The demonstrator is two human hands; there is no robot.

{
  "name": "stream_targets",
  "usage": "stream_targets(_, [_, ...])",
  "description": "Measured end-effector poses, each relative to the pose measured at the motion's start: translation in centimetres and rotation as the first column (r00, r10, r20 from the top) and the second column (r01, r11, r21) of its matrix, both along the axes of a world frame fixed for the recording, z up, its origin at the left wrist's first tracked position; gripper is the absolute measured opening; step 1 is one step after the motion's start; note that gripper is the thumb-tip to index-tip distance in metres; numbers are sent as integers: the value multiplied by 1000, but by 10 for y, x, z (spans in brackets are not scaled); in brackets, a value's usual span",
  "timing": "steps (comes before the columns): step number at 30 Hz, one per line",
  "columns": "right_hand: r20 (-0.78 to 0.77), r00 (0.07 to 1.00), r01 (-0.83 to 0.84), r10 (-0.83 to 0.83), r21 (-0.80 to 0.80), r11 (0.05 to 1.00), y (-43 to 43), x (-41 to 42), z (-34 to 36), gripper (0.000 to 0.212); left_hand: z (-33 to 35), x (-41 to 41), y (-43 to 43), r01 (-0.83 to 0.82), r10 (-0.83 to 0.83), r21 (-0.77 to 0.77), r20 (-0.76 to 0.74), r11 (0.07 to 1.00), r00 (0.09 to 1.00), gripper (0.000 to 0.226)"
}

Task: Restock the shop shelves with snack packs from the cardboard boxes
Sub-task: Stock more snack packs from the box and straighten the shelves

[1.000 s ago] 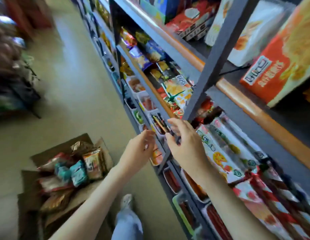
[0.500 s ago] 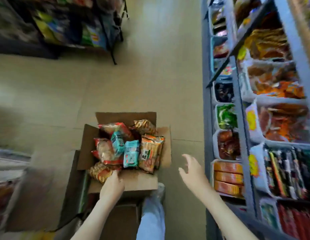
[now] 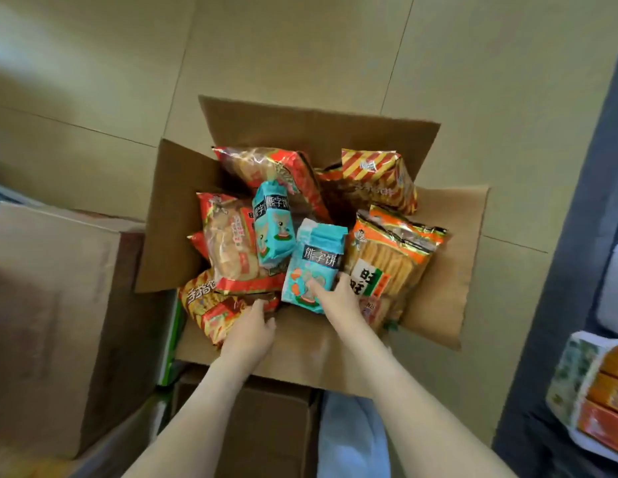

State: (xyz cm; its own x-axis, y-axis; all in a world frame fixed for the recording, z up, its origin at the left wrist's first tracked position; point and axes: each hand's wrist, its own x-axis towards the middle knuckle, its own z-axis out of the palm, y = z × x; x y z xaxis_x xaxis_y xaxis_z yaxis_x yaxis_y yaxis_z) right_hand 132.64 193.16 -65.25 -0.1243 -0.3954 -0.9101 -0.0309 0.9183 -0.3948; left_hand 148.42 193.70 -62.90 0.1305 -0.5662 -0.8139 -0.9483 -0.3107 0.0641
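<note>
Our right hand [image 3: 338, 298] pinches the glossy teal foil snack pack [image 3: 316, 260] at its lower end, mid-frame in the open brown cardboard box [image 3: 300, 122]. The pack's long axis runs up-frame, tilted slightly right. An orange cracker bag [image 3: 393, 257] crowds its right. Our left hand [image 3: 250, 331], apart, touches a crinkly red-and-yellow striped pack [image 3: 207, 305]; we cannot tell its grip.

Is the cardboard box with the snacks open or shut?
Open: the cardboard box has flaps spread outward, snack packs visible inside.
</note>
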Motion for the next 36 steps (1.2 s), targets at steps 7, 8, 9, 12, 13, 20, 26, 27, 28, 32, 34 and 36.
stream_targets(7, [14, 984, 175, -175, 26, 984, -4, 12, -16, 42, 16, -10, 18, 31, -36, -85, -58, 996, 998, 36])
stream_targets(8, [-1, 986, 167, -167, 18, 986, -4, 6, -9, 42, 20, -15, 18, 25, -34, -115, -77, 993, 996, 36])
stream_targets(9, [-21, 985, 173, -173, -1, 985, -2, -1, 3, 40, 26, -22, 16, -15, -1, -151, -101, 988, 995, 34])
stream_targets(12, [-38, 965, 260, -261, -46, 965, 17, -34, 52, 35, 63, -58, 10, -403, 316, -199, -359, 893, 878, 31])
stream_targets(13, [-37, 949, 311, -314, -62, 948, 26, -48, 73, 36, 81, -71, 11, -528, 404, -176, -463, 831, 789, 33])
stream_targets(20, [-41, 867, 468, -496, -275, 840, 130, -139, 249, 23, 224, -151, 57, -410, 320, 103, -802, 906, 505, 32])
stream_targets(26, [-158, 817, 395, -555, -547, 738, 272, -152, 414, 52, 367, -191, 158, -47, 147, 139, -948, 989, 281, 38])
stream_targets(27, [-159, 807, 390, -569, -582, 714, 298, -152, 441, 48, 394, -194, 179, -10, 128, 129, -962, 992, 240, 41])
stream_targets(28, [-173, 790, 380, -588, -615, 691, 323, -150, 470, 48, 422, -196, 202, 25, 105, 111, -976, 993, 190, 42])
stream_targets(32, [-203, 727, 327, -656, -738, 591, 427, -143, 577, 41, 526, -198, 286, 162, -17, -12, -999, 987, 33, 40])
stream_targets(34, [-208, 697, 308, -686, -777, 548, 473, -136, 627, 27, 570, -199, 320, 264, -75, -79, -997, 961, -25, 37])
stream_targets(36, [-164, 659, 325, -734, -817, 475, 514, -126, 670, 18, 610, -202, 349, 396, -105, -119, -993, 910, -58, 36])
